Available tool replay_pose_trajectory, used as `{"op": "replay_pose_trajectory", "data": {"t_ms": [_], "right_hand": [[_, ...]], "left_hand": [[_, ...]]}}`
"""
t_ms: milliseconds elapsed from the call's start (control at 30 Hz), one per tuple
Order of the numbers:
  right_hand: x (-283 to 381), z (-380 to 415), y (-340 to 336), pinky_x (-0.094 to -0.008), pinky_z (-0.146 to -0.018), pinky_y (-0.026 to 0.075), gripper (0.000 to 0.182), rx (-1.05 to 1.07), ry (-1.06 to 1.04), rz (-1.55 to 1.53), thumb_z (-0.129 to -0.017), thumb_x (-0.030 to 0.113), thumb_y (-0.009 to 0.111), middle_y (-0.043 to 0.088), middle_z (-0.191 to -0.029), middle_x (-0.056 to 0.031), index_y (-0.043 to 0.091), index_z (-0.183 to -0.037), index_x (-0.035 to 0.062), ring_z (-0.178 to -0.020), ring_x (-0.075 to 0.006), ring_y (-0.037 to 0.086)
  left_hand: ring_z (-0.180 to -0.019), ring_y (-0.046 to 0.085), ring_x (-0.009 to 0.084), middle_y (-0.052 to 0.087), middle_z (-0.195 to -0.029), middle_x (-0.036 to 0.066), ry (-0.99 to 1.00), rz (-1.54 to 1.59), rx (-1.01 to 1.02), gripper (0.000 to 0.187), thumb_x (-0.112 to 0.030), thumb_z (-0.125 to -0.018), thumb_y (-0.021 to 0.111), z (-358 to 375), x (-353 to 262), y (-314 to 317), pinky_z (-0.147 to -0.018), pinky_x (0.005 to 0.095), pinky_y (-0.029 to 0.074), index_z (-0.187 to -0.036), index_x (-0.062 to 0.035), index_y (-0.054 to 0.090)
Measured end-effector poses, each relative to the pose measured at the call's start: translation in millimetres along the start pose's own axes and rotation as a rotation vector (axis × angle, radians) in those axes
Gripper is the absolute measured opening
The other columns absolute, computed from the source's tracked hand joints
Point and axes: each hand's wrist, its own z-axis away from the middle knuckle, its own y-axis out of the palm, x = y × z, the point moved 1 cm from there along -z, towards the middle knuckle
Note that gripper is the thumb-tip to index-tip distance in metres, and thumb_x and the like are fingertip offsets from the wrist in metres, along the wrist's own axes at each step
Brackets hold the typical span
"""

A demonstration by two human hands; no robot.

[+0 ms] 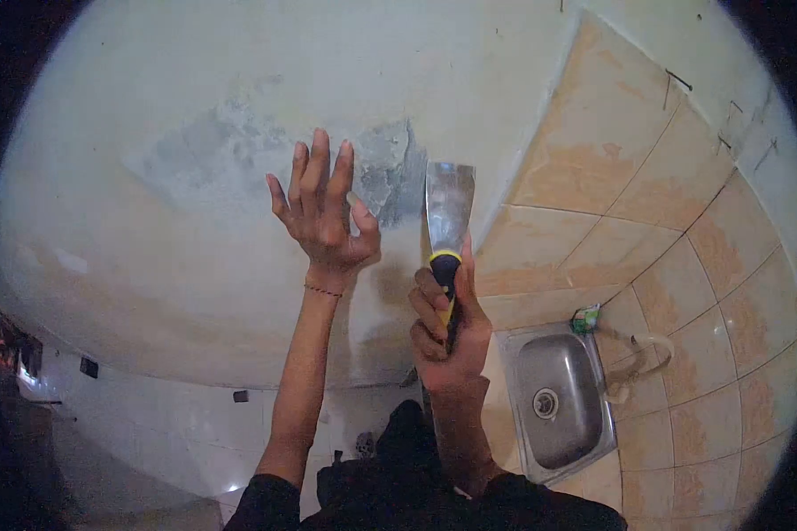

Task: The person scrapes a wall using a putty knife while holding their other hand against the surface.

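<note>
My left hand is raised in front of the pale wall, fingers spread and nothing in it. It overlaps a rough grey patch of bare plaster; whether the fingertips touch the wall I cannot tell. To its right, my right hand is wrapped round the black and yellow handle of a scraper. The scraper's wide metal blade points up, just right of the grey patch. Another whitish worn area spreads to the left of my left hand.
Orange-patterned tiles cover the wall at the right. A steel sink lies below them, with a green packet at its upper corner. Nails stick out of the wall at the upper right.
</note>
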Motion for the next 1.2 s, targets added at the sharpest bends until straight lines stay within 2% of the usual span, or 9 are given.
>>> {"op": "replay_pose_trajectory", "data": {"t_ms": [133,333,433,533,833,1033,1133,1200], "right_hand": [[-1.7,4.5,-1.6,-0.0156,-0.031,0.03,0.048,-0.026,-0.028,-0.001,-0.108,0.03,0.043,0.039,-0.081,-0.0029,0.031,-0.154,0.0308,-0.054,-0.0071,0.035],[4.1,-2.5,7.0,-0.0153,-0.031,0.03,0.053,0.047,-0.044,0.034,-0.108,0.03,0.044,0.039,-0.081,-0.0034,0.025,-0.157,0.0332,-0.054,-0.0067,0.035],[1.5,5.7,1.0,-0.0152,-0.032,0.03,0.054,-0.052,-0.031,0.101,-0.108,0.03,0.044,0.039,-0.081,-0.0032,0.023,-0.157,0.0336,-0.053,-0.0065,0.035],[6.5,0.3,-1.2,-0.0149,-0.032,0.031,0.055,0.08,-0.017,0.059,-0.108,0.03,0.045,0.039,-0.081,-0.0032,0.022,-0.158,0.0339,-0.054,-0.0065,0.036],[1.6,-0.9,1.4,-0.0152,-0.032,0.029,0.047,0.002,-0.022,-0.012,-0.108,0.03,0.044,0.039,-0.079,-0.002,0.033,-0.154,0.0315,-0.054,-0.0068,0.036],[4.2,4.4,1.3,-0.0152,-0.032,0.028,0.042,-0.023,-0.042,0.065,-0.108,0.029,0.043,0.039,-0.081,-0.0029,0.041,-0.15,0.0284,-0.055,-0.0077,0.035],[12.2,6.5,7.3,-0.0154,-0.033,0.03,0.052,-0.045,-0.007,0.064,-0.105,0.033,0.051,0.041,-0.079,-0.0006,0.034,-0.155,0.0297,-0.052,-0.0055,0.037],[11.5,6.1,8.5,-0.0155,-0.033,0.03,0.053,-0.051,-0.019,0.091,-0.105,0.033,0.051,0.041,-0.079,-0.0006,0.034,-0.155,0.0298,-0.053,-0.0056,0.037]], "left_hand": [[-0.144,0.039,0.026,0.051,-0.149,0.009,0.007,-0.002,0.003,0.056,-0.027,-0.088,0.042,-0.4,0.4,0.8,-0.124,0.0497,0.005,-0.14,-0.0143,0.059],[-0.145,0.038,0.0261,0.051,-0.15,0.009,0.011,0.009,-0.003,0.055,-0.028,-0.089,0.041,0.5,-1.1,0.5,-0.124,0.0499,0.005,-0.14,-0.0138,0.058],[-0.145,0.038,0.0261,0.05,-0.15,0.009,0.024,0.008,-0.017,0.055,-0.029,-0.09,0.041,-1.0,0.8,2.3,-0.124,0.0498,0.005,-0.141,-0.0141,0.058],[-0.145,0.038,0.0261,0.051,-0.15,0.009,0.019,-0.007,-0.013,0.055,-0.028,-0.089,0.041,0.3,0.4,2.4,-0.124,0.0497,0.005,-0.141,-0.0143,0.057],[-0.144,0.039,0.0259,0.05,-0.15,0.009,0.011,0.006,-0.017,0.055,-0.029,-0.089,0.041,-0.5,-0.9,2.0,-0.124,0.049,0.004,-0.139,-0.0144,0.059],[-0.144,0.038,0.025,0.051,-0.15,0.008,0.01,-0.004,-0.016,0.054,-0.028,-0.09,0.041,-0.4,-0.5,2.0,-0.125,0.0482,0.005,-0.139,-0.0145,0.059],[-0.144,0.038,0.0247,0.051,-0.15,0.008,0.009,-0.011,-0.016,0.054,-0.028,-0.09,0.04,0.6,-0.5,1.6,-0.125,0.0484,0.005,-0.139,-0.0145,0.059],[-0.144,0.038,0.0246,0.051,-0.15,0.008,0.011,-0.005,-0.007,0.054,-0.028,-0.09,0.04,0.1,0.1,2.1,-0.125,0.0484,0.004,-0.139,-0.0146,0.059]]}}
